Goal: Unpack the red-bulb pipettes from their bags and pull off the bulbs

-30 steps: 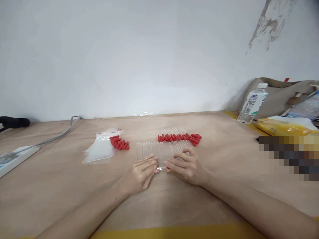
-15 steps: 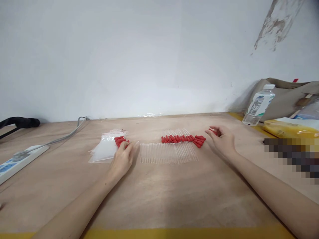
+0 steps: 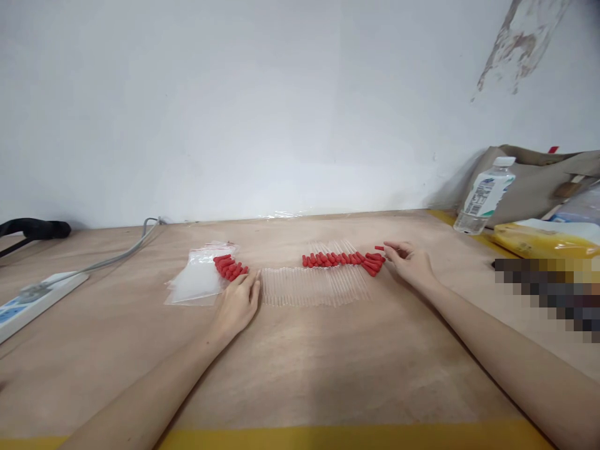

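Note:
My left hand (image 3: 239,303) is closed at the left end of a row of thin clear glass tubes (image 3: 304,287). Its fingers pinch one more tube, whose tip barely shows. My right hand (image 3: 410,262) pinches a small red rubber bulb (image 3: 379,248) between thumb and fingertips, just above the right end of the row. Several glass droppers with red bulbs (image 3: 332,259) lie behind the bare tubes, their stems pointing to the wall. A heap of loose red bulbs (image 3: 229,267) rests beside my left fingers, partly over clear plastic bags (image 3: 197,278).
A power strip (image 3: 42,294) with a grey cable lies at left, near a black object (image 3: 37,229). To the right stand a plastic bottle (image 3: 485,197), a beige bag (image 3: 539,181) and a yellow packet (image 3: 548,240). The white wall (image 3: 281,112) bounds the table behind.
My left hand has shifted right and lowered its glass tube toward the row, uncovering more of the loose bulbs. My right hand has moved left, with its red bulb now pointing out from the fingertips.

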Available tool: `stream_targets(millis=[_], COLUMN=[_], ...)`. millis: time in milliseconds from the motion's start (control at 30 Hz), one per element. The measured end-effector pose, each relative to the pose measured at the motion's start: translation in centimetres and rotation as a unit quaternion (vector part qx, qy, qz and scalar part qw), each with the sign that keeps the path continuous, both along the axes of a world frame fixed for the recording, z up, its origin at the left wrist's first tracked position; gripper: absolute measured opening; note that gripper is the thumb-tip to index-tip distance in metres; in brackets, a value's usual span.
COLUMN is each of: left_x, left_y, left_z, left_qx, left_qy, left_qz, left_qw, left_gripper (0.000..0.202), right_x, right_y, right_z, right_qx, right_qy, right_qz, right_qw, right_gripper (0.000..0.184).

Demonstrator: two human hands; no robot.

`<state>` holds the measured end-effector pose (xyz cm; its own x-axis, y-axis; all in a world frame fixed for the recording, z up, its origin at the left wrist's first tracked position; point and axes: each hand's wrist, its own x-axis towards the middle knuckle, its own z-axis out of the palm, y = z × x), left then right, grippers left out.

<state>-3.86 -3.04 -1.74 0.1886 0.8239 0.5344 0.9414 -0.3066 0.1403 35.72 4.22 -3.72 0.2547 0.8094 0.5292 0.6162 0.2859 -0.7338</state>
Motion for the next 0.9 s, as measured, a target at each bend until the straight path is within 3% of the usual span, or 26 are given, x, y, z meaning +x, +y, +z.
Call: stream_targets(millis=[233, 600, 733, 900], left_x=[0.8, 0.4, 0.5, 0.5], left_y=[-0.8, -0.5, -0.6, -0.7], left_z=[1.0, 1.0, 1.2, 1.1], left_qx=[-0.037, -0.067, -0.070, -0.064], left_qy=[-0.057, -0.074, -0.066, -0.064], left_qz=[0.014, -0.002, -0.010, -0.011], left_qw=[0.998, 0.995, 0.995, 0.996], left_gripper=[0.041, 0.041, 0.041, 0.039], right_x=[-0.7, -0.4, -0.8, -1.3], right_y=[-0.2, -1.1, 0.0, 4.2], right_z=[0.3, 0.7, 2.2, 4.1], right_qx=[-0.004, -0.002, -0.020, -0.101], right_qy=[-0.039, -0.075, -0.118, -0.146], right_qz=[0.030, -0.079, -0.036, 0.054], right_qw=[0.999, 0.994, 0.992, 0.983], right_gripper=[0.043, 0.038, 0.029, 0.022])
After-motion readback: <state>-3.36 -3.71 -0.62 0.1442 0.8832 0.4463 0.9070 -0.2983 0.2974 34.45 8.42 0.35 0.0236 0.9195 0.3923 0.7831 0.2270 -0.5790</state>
